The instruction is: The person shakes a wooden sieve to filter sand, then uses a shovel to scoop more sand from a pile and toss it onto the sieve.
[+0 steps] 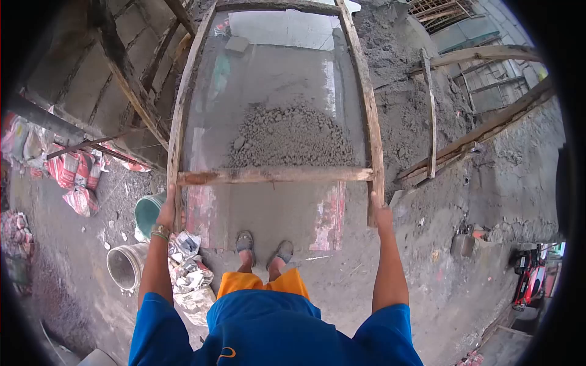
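A long wooden-framed sieve (274,175) spans the middle of the head view, its thin mesh showing the floor beneath. On the mesh lies a heap of coarse grey sand (293,137), gathered toward the near crossbar. My left hand (167,213) is wrapped round the end of the left side rail, a band on its wrist. The end of the right rail is gripped by my right hand (383,216). Both arms reach straight forward, and my feet stand just behind the sieve on a flat sheet (268,213) dusted with grey.
Beside my left arm are a green bucket (149,213) and a pale bucket (125,267), with crumpled sacks (192,274) close by. Red-and-white bags (76,174) lie farther left. Wooden beams (482,125) and a grey sand pile (397,91) are at the right.
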Demonstrator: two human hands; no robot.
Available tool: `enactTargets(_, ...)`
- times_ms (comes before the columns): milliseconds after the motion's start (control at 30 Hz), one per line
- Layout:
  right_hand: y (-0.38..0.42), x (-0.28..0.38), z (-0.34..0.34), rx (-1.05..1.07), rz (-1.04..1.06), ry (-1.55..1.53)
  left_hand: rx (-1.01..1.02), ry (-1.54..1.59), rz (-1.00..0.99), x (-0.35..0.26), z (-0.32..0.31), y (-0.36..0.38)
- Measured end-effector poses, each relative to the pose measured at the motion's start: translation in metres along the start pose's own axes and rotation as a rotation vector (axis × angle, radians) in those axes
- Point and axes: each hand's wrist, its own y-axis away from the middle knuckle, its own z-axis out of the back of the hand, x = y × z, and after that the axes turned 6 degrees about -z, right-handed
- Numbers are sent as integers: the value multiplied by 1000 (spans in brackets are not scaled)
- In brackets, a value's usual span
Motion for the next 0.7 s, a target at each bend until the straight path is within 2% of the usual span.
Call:
enactTargets(33, -9, 35, 25, -88, 78, -27, -5, -31, -148, -45, -5, 2)
enactTargets(133, -5, 122, 98, -33, 65, -102, 107, -89, -106, -139, 4, 8)
enactTargets(233, 24, 112, 95, -69, 120, -116, 124, -102, -109, -129, 9, 12)
enactTargets(267, 8, 77, 67, -162, 150, -12, 85, -70, -87, -98, 8, 7)
enactTargets(300, 14, 40, 39, -176, 165, -56, 41, -77, -115, -56, 11, -2)
enactTargets(333, 20, -2, 11, -78, 155, -212, 98, 26, 33, -18, 13, 3)
enactTargets(367, 42, -40, -9, -41, 85, -237, 18, -17, 23, 26, 15, 13)
enactTargets(400, 49, -96, -41, -84, 99, -233, 19, 76, 37, 84, 23, 11)
enactTargets(433, 64, -143, -59, 25, 20, -247, 11, 109, 46, 144, 36, 13)
enactTargets(467, 95, -167, -62, 142, 19, -448, -10, 175, 31, 191, 43, 29)
enactTargets(500, 106, -216, -81, 152, 17, -526, -28, 113, 19, 225, 53, 54)
enactTargets(567, 140, -270, -83, 240, -14, -508, -35, 208, 4, 285, 71, 97)
enactTargets(600, 162, -270, -72, 301, -112, -534, -32, 216, -42, 305, 79, 119)
enactTargets(633, 169, -292, -75, 273, -69, -512, -31, 227, -88, 313, 82, 132)
enactTargets(700, 175, -286, -68, 301, -116, -491, 8, 226, -74, 306, 81, 125)
